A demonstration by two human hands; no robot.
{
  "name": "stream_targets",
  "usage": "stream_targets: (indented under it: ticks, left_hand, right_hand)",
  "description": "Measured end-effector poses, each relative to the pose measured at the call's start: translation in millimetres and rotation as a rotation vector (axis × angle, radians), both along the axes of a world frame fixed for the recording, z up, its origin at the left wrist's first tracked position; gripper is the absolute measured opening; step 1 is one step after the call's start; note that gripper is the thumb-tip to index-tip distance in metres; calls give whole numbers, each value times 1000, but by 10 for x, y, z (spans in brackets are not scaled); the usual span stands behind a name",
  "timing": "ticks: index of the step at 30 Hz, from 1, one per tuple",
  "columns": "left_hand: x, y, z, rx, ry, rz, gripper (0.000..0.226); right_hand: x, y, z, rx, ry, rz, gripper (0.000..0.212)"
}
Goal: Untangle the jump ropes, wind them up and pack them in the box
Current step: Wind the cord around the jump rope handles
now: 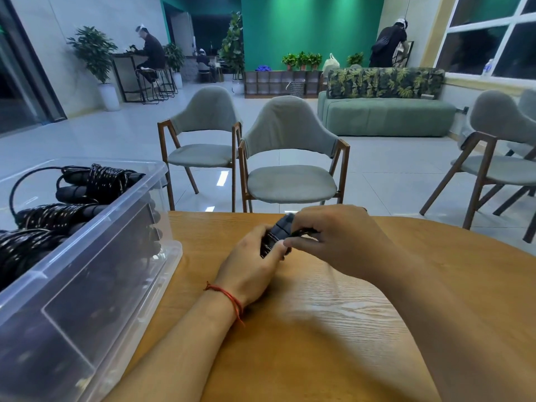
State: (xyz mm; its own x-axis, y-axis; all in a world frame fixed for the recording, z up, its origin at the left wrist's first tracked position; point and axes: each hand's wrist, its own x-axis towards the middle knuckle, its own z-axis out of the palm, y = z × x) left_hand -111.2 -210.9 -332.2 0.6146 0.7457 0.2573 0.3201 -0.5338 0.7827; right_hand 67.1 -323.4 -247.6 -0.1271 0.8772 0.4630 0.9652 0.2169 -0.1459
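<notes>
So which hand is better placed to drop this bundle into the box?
Left, probably: the left hand grips the rope bundle, and the box stands left of it, farther from the right hand.

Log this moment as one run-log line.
stage: likely winding | left hand: grips rope bundle | right hand: pinches same bundle | box: wound ropes inside | surface: wooden table

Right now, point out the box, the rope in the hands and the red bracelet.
box point(87, 314): head view, on its clear front wall.
rope point(275, 237): head view, on the dark wound bundle.
bracelet point(228, 296): head view, on the red string round the wrist.
</notes>
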Motion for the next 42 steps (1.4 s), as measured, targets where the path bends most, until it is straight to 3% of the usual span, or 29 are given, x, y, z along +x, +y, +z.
stream_targets:
  ticks: [3, 8, 12, 14, 17, 23, 27, 31, 34, 39, 42]
  left_hand:
    - [-34, -49, 62, 124, 106, -96, 40]
    - [-6, -235, 127, 291, 213, -317, 48]
    - [53, -290, 110, 425, 103, -372, 56]
    - [61, -285, 79, 339, -5, -415, 57]
    - [92, -343, 54, 114, -214, -427, 60]
    - [111, -305, 71, -197, -531, -281, 52]
    - [121, -184, 62, -287, -596, -76, 47]
    - [138, -114, 10, -115, -392, 69, 44]
    - [171, -164, 5, 11, -200, 123, 53]
    - [160, -207, 23, 170, -94, 77, 70]
    - [183, -228, 56, 171, -89, -4, 73]
  right_hand:
    - [97, 17, 13, -9, 149, -2, 21]
    - [255, -4, -61, -244, 382, -5, 25]
    - [375, -18, -136, -475, 587, 6, 38]
    - [437, -35, -169, -521, 728, 13, 44]
    - [488, -50, -210, -526, 857, 10, 31]
    - [346, 39, -332, -369, 868, -48, 28]
    - [299, 55, -288, -384, 661, -122, 31]
    - [191, 66, -167, -361, 584, -156, 27]
    - [94, 74, -156, -379, 664, -128, 26]
    - [-30, 154, -302, -236, 664, -164, 33]
    - [-2, 161, -296, -125, 837, -156, 28]
